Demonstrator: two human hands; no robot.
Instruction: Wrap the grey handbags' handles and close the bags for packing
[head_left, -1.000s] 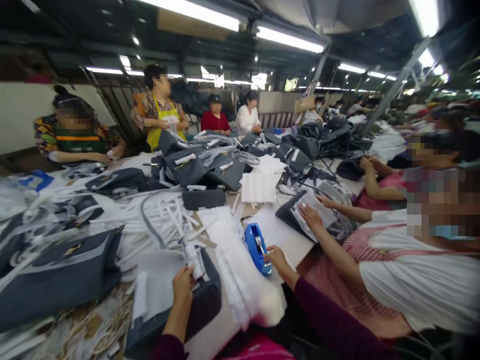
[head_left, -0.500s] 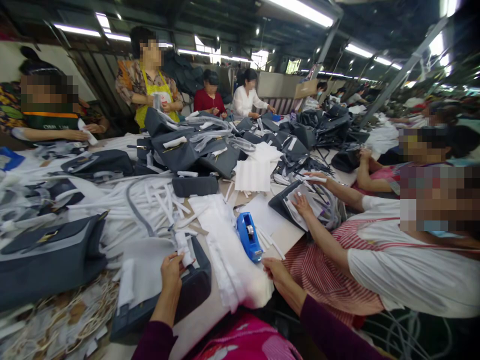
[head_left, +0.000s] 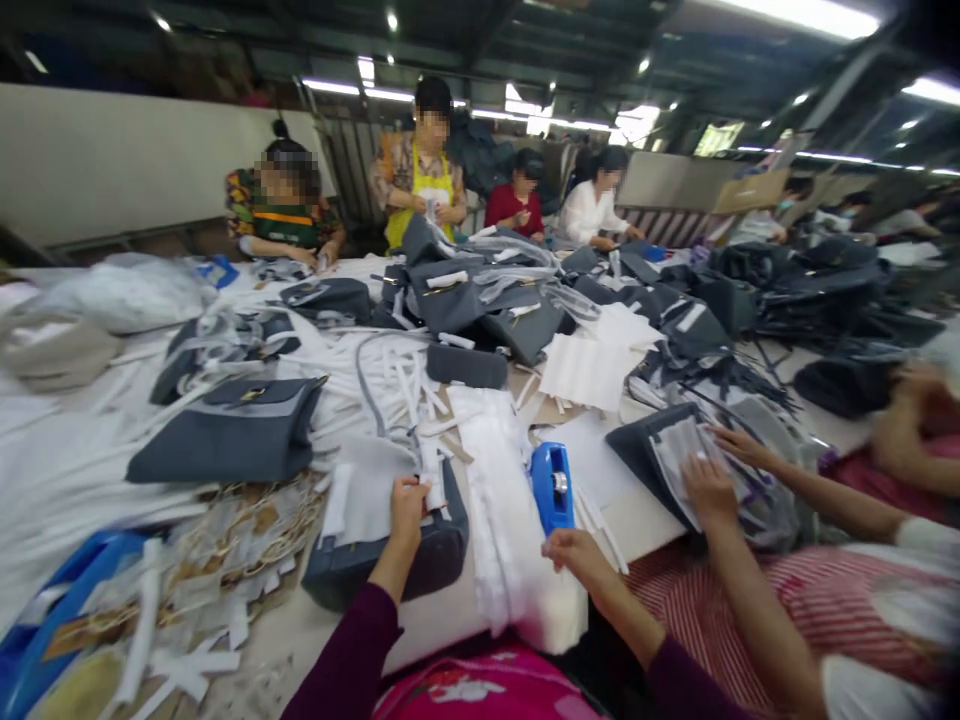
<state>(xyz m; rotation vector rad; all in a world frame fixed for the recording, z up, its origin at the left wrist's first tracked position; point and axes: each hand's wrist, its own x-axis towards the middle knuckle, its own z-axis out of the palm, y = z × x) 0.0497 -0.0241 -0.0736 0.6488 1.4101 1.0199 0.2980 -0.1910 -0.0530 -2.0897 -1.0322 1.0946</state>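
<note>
My left hand (head_left: 406, 510) is closed on a white paper strip (head_left: 431, 478) at the top edge of a dark grey bag (head_left: 390, 560) that lies in front of me with white paper (head_left: 367, 490) on it. My right hand (head_left: 574, 552) is pinched just below a blue tape dispenser (head_left: 551, 487), above a thick stack of white foam sheets (head_left: 510, 530). What the right fingers hold is too small to make out.
A co-worker's hands (head_left: 709, 485) press on a grey bag piece (head_left: 660, 455) to my right. Grey bags (head_left: 232, 435), white strips (head_left: 390, 380) and paper scraps (head_left: 225, 540) cover the long table. Several people work along the far side. A blue bin (head_left: 45, 630) sits at lower left.
The view has swung to the left. My right hand has drawn back from the blue tape dispenser toward me. My left hand has kept its hold at the bag.
</note>
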